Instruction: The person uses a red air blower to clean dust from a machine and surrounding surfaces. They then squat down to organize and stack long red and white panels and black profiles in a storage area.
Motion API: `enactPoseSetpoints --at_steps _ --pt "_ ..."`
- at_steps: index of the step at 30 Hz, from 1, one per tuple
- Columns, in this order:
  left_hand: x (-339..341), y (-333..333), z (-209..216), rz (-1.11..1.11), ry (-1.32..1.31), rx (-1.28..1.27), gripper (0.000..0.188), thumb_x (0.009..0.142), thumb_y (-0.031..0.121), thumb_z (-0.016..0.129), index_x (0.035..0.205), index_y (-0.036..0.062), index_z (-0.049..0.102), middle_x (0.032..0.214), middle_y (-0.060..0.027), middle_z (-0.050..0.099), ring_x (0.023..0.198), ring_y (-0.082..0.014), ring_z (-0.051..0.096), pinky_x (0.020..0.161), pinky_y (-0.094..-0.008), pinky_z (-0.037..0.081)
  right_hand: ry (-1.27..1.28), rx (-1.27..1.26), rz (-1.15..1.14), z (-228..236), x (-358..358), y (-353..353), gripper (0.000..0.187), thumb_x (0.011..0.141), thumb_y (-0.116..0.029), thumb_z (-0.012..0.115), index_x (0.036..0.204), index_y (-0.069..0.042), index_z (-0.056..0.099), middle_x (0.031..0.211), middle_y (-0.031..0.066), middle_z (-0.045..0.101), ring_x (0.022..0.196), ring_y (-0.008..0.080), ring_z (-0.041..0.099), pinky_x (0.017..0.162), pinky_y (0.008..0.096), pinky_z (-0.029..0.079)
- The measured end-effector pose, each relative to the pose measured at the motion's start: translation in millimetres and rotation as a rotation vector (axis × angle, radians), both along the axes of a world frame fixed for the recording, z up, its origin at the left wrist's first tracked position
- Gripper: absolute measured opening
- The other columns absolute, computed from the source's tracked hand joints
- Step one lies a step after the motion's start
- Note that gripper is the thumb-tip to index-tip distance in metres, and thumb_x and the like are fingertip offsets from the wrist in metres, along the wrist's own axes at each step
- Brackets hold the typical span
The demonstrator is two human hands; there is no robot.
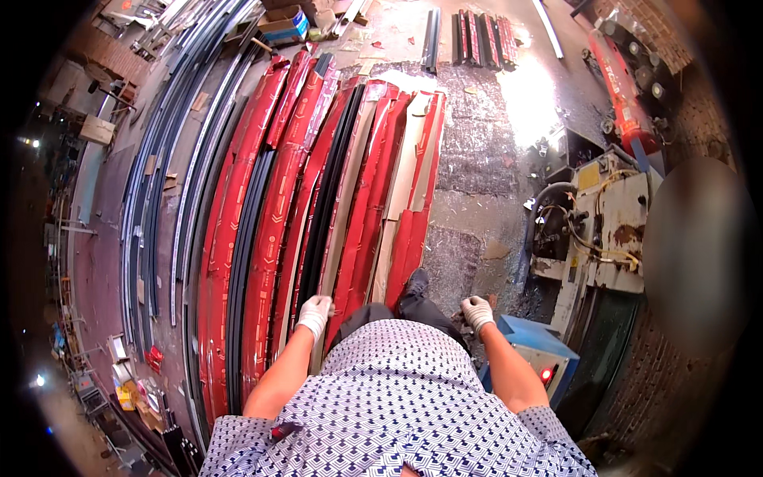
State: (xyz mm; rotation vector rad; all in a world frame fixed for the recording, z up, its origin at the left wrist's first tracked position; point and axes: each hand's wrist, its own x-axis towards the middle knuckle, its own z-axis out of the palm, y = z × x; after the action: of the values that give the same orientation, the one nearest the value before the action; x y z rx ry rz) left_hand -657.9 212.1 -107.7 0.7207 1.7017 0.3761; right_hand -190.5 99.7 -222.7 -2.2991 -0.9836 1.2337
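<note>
I stand on a workshop floor looking down my patterned shirt. My left hand (pixel 315 313), in a white glove, hangs at my side with curled fingers and holds nothing, just above a pile of long red-wrapped metal profiles (pixel 274 215). My right hand (pixel 477 312), also gloved, hangs loosely closed and holds nothing, close to a blue machine box (pixel 540 350) with a red light. My dark shoe (pixel 415 283) steps forward between the two hands.
Long grey metal profiles (pixel 163 175) lie left of the red pile. A worn white machine with cables (pixel 608 219) stands at right, with a red machine (pixel 624 79) behind it. Short red profile pieces (pixel 477 36) lie at the far end. Shavings cover the floor (pixel 477 151).
</note>
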Motion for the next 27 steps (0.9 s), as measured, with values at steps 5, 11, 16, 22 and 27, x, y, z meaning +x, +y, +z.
enactPoseSetpoints --at_steps 5,11,16,22,27 --pt "40.7 45.2 52.1 0.045 -0.054 0.133 0.022 0.099 0.023 0.052 0.107 0.0057 0.063 0.091 -0.0064 0.069 0.079 -0.0142 0.064 0.072 -0.0294 0.051 0.215 -0.175 -0.197 88.0 18.3 100.8 0.024 0.09 -0.022 0.053 0.091 -0.002 0.066 0.071 0.0086 0.065 0.054 0.0165 0.061 0.049 0.0321 0.048" --pt "12.4 33.5 -14.5 0.159 0.049 0.04 0.026 0.095 0.022 0.055 0.104 -0.0008 0.063 0.089 -0.0126 0.069 0.077 -0.0214 0.068 0.072 -0.0333 0.054 0.232 -0.208 -0.148 100.0 27.5 188.1 0.019 0.09 -0.023 0.056 0.093 -0.005 0.062 0.071 0.0087 0.063 0.055 0.0194 0.061 0.05 0.0335 0.049" --pt "-29.3 18.5 -69.6 0.223 0.157 -0.257 0.026 0.09 0.022 0.056 0.099 -0.001 0.064 0.083 -0.0149 0.07 0.067 -0.023 0.067 0.062 -0.0356 0.054 0.282 -0.218 -0.143 91.8 -5.8 237.4 0.021 0.091 -0.023 0.055 0.091 -0.003 0.063 0.068 0.0093 0.065 0.053 0.0187 0.062 0.047 0.033 0.049" --pt "-8.7 116.8 -61.7 0.34 0.017 -0.082 0.031 0.087 0.024 0.059 0.1 -0.0037 0.064 0.084 -0.0135 0.068 0.072 -0.0232 0.067 0.065 -0.0366 0.055 0.2 -0.259 0.126 91.7 -21.1 298.4 0.024 0.089 -0.021 0.059 0.095 0.001 0.066 0.076 0.0129 0.069 0.062 0.022 0.066 0.056 0.0341 0.053" --pt "14.0 227.8 -4.7 0.45 -0.106 0.012 0.023 0.095 0.03 0.058 0.102 0.0084 0.064 0.084 -0.0035 0.068 0.067 -0.0105 0.063 0.057 -0.024 0.049 0.218 -0.265 0.056 115.3 -26.6 387.5 0.024 0.089 -0.024 0.058 0.093 -0.001 0.064 0.072 0.0098 0.066 0.054 0.017 0.06 0.048 0.0311 0.048"
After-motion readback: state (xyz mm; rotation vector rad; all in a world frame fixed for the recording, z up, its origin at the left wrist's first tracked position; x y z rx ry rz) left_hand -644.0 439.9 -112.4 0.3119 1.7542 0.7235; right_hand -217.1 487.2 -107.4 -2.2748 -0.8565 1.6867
